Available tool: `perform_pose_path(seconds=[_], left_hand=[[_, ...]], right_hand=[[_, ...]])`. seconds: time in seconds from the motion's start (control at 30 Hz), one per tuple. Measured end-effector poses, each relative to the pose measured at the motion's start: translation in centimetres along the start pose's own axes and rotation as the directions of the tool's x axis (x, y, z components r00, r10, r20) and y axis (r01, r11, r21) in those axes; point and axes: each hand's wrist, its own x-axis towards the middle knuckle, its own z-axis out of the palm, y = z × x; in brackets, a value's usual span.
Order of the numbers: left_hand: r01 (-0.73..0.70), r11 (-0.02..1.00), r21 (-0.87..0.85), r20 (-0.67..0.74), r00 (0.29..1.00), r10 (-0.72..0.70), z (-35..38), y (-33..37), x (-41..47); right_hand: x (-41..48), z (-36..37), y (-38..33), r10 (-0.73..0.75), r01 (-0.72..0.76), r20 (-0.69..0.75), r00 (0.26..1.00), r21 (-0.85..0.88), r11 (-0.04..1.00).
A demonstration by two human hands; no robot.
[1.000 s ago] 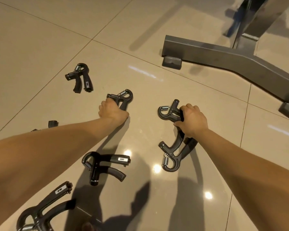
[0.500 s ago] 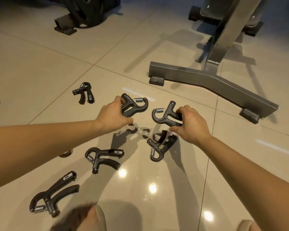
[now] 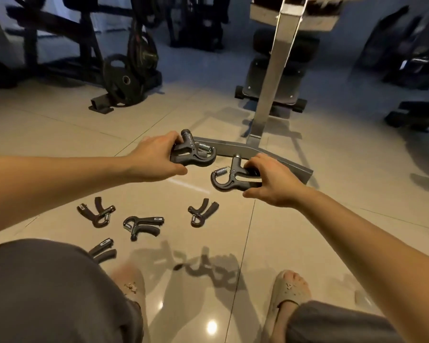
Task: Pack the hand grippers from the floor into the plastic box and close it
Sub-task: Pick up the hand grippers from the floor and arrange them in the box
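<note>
Above the glossy tiled floor [image 3: 307, 219], you hold one hand gripper in each hand.

Your left hand [image 3: 154, 158] wraps the handles of a matte dark-grey hand gripper [image 3: 193, 152], its coiled steel spring and hooked head pointing right. Your right hand [image 3: 270, 181] clasps a second gripper [image 3: 229, 178], spring to the left. Four more lie on the pale tiles below: one [image 3: 96, 214], one [image 3: 143, 225], one [image 3: 201, 212] and one [image 3: 103, 250] by your knee. Small pale labels on their handles are unreadable. The plastic box isn't in view.
</note>
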Motion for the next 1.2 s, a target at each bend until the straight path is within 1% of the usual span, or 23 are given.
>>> perform_pose_path(seconds=[0.2, 0.37, 0.5, 0.63, 0.7, 0.87, 1.0, 1.2], left_hand=[[-0.136, 0.991, -0.021, -0.014, 0.991, 0.135, -0.9, 9.9, -9.0], [-0.234, 0.972, -0.022, 0.001, 0.972, 0.234, 0.3, 17.5, -15.6], [-0.234, 0.969, -0.078, -0.020, 0.972, 0.234, 2.0, 21.0, -20.4], [-0.182, 0.964, -0.193, -0.032, 0.983, 0.179, 4.7, 23.6, -24.1], [-0.159, 0.961, -0.226, -0.033, 0.987, 0.156, 6.1, 24.8, -25.0], [-0.148, 0.963, -0.224, 0.009, 0.988, 0.154, 8.5, 28.4, -25.3], [-0.163, 0.959, -0.233, 0.066, 0.981, 0.183, 9.9, 31.2, -24.8], [-0.206, 0.959, -0.196, 0.132, 0.963, 0.234, 12.9, 35.1, -22.5]], right_hand=[[-12.1, -7.0, -0.4, 0.002, -0.002, -0.011, 1.000, 0.000, 1.000], [-22.0, -10.2, 0.3, 0.030, -0.030, -0.021, 0.999, 0.022, 0.999], [-28.3, -11.3, 0.8, 0.083, -0.083, -0.011, 0.997, -0.001, 0.997], [-33.8, -11.6, 1.7, 0.146, -0.146, -0.008, 0.989, 0.010, 0.989], [-36.1, -11.9, 2.3, 0.175, -0.175, 0.001, 0.984, 0.011, 0.984], [-40.7, -12.9, 4.4, 0.242, -0.241, 0.030, 0.970, -0.039, 0.970], [-43.6, -14.2, 6.3, 0.285, -0.279, 0.066, 0.956, -0.093, 0.956], [-46.4, -14.2, 10.1, 0.368, -0.357, 0.101, 0.924, -0.112, 0.927]])
